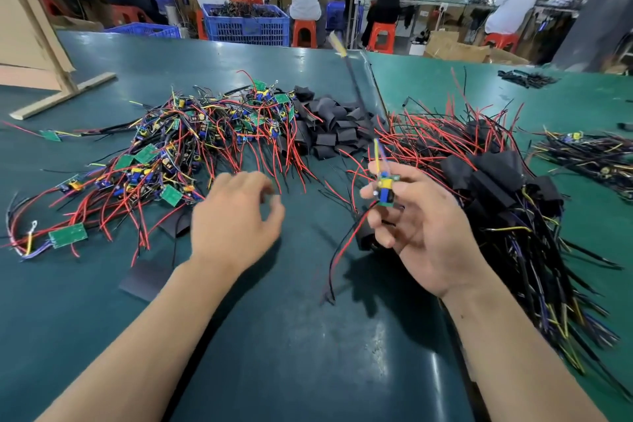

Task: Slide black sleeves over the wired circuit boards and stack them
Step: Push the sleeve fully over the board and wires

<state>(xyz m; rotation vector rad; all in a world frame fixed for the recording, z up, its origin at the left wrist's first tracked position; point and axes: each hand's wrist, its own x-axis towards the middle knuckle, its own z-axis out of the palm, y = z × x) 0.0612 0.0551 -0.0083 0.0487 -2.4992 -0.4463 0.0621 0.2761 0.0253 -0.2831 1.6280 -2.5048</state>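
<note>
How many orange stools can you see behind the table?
3 plainly: one beside the blue crate, one right of it, one far right. Others may be hidden.

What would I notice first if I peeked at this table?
Probably the big tangle of red wires and green circuit boards heaped at the left of the green table. Next, the right hand pinching one small board in the air, with a mound of black sleeves behind.

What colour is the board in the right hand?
Green, with blue and yellow parts; head view.
</note>
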